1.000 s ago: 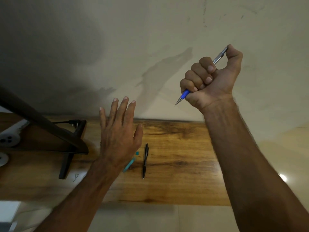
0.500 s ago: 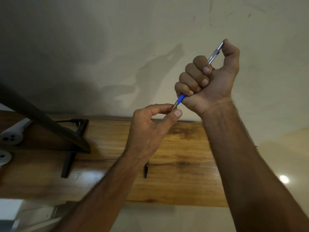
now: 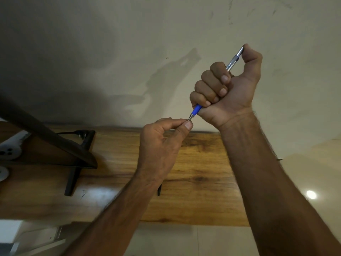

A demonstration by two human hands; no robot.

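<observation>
Right hand (image 3: 227, 93): raised in front of the wall (image 3: 110, 52), palm side toward the camera. All four fingers (image 3: 210, 84) are curled tight round the barrel of a pen (image 3: 196, 109), fist-fashion. The thumb (image 3: 253, 57) is bent over the top, its tip against the silver push-button end. The pen runs on a slant through the fist. The silver upper section shows between forefinger and thumb, and the blue grip section comes out below the little finger, its metal point directed down toward the left hand.

Left hand (image 3: 160, 146): back of the hand toward the camera, just below the right fist. Thumb and forefinger are closed together in a pinch at the very point of the pen. The thumb pad (image 3: 185, 129) lies directly under the tip. The remaining fingers are folded into the palm and mostly hidden. Whether anything besides the tip sits between the pinching fingers cannot be told.

Surroundings: a wooden table (image 3: 203, 163) lies below both hands. A black pen (image 3: 159, 191) rests on it under the left wrist, only its lower end visible. Well off beyond the left hand's knuckles stand a dark screen on a black stand (image 3: 72, 180), a black plug (image 3: 78, 133) and a white power strip (image 3: 10, 150).
</observation>
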